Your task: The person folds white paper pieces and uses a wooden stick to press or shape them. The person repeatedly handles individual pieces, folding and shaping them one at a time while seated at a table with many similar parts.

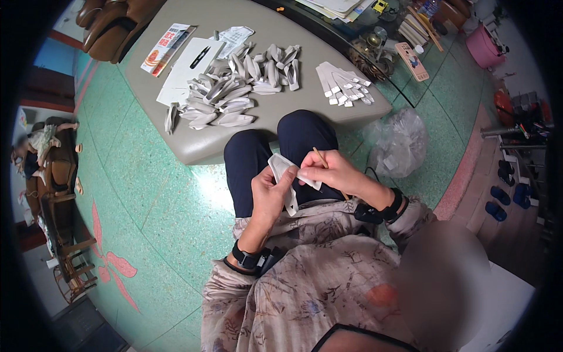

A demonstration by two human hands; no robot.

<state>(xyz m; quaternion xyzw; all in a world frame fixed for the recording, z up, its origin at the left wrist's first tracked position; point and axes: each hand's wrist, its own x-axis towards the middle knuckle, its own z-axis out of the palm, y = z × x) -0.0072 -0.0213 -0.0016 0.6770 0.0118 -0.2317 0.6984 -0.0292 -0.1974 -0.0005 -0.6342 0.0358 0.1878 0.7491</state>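
Note:
Above my lap, my left hand (268,196) is closed on a white folded piece (279,162), apparently paper, with its thumb pressed on top. The piece has a long, pointed shape, and one end hangs below the thumb. My right hand (333,173) pinches the right part of the same piece. A thin wooden stick (319,156) runs through the right hand's fingers and sticks out above and below. Beyond my knees lies a heap of grey-white folded pieces (226,94) of similar shape. Right of the heap, flat white strips (343,84) are fanned out in a loose stack.
The heap and strips lie on a grey padded bench (182,138). A white sheet (179,82) with a black pen (200,57) and a printed packet (167,50) are at its left. A clear plastic bag (400,144) stands on the green floor. Another person (44,146) sits far left.

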